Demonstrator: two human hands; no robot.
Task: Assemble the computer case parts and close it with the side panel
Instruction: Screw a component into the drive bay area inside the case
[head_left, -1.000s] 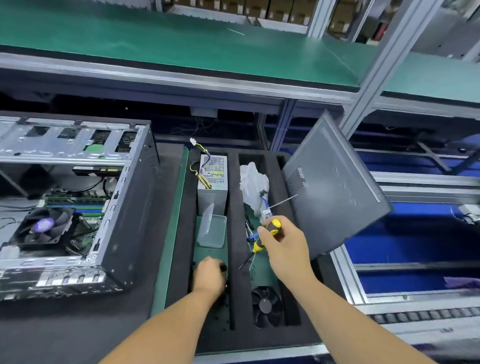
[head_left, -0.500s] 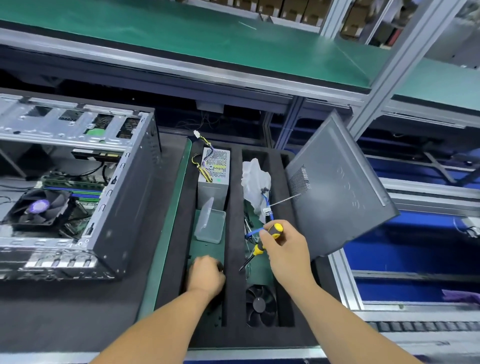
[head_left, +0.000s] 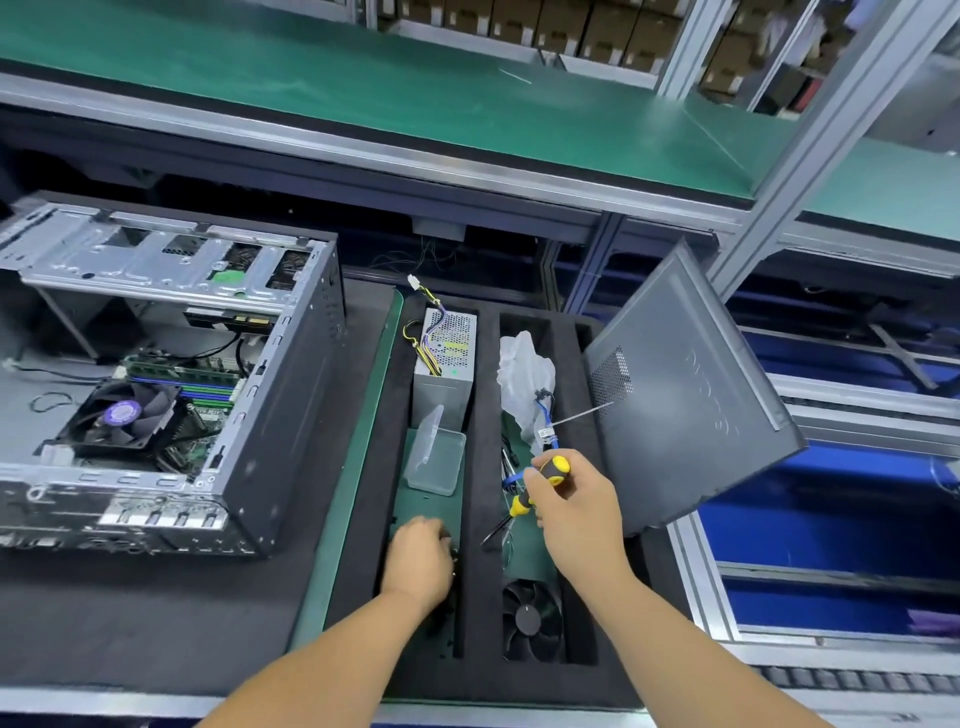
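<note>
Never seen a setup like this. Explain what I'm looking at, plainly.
One camera on a person's head looks down at their two bare hands; there is no robot. The right hand grips a yellow-and-black screwdriver. The left hand reaches into a black foam tray; what its fingers touch is hidden. The tray holds a silver power supply box, a clear plastic box and a black fan. A dark grey side panel leans at its right. The open metal computer case lies to the left.
</note>
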